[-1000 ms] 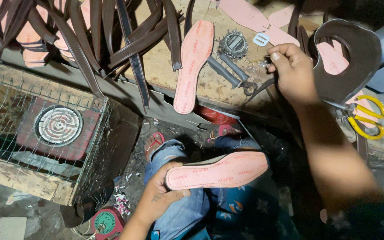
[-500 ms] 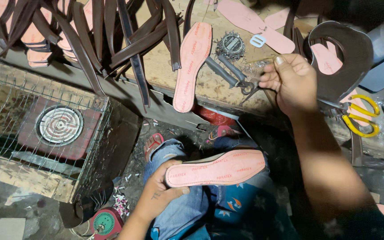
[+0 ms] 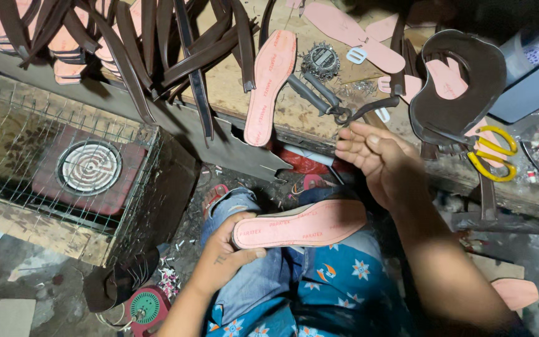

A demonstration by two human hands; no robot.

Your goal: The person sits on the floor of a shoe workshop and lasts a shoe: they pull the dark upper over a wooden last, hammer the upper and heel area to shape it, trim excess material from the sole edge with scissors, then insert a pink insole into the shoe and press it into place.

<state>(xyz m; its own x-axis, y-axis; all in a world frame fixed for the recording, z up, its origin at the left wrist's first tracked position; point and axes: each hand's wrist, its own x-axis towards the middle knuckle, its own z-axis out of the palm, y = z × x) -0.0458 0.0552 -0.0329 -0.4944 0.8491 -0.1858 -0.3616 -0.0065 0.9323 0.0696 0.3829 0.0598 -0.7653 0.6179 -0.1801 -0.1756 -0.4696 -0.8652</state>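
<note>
Wooden counter [image 3: 294, 115] littered with dark brown leather straps [image 3: 157, 50]; a wire cage [image 3: 63, 181] (enclosing a round coil heater) stands beside it. Over the lap, the left hand [image 3: 229, 253] is clamped on the heel end of a pink flat shoe insole [image 3: 301, 226]; the right hand [image 3: 378, 159] hovers just above it, fingers loosely spread, holding nothing.

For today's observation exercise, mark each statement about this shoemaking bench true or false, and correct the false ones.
1. The left hand holds a pink insole. True.
2. The right hand grips the pliers. False: it is open, holding nothing.
3. Yellow-handled scissors lie on the bench. True.
4. The round coil burner sits on the bench. False: it sits lower, behind wire mesh.
</note>
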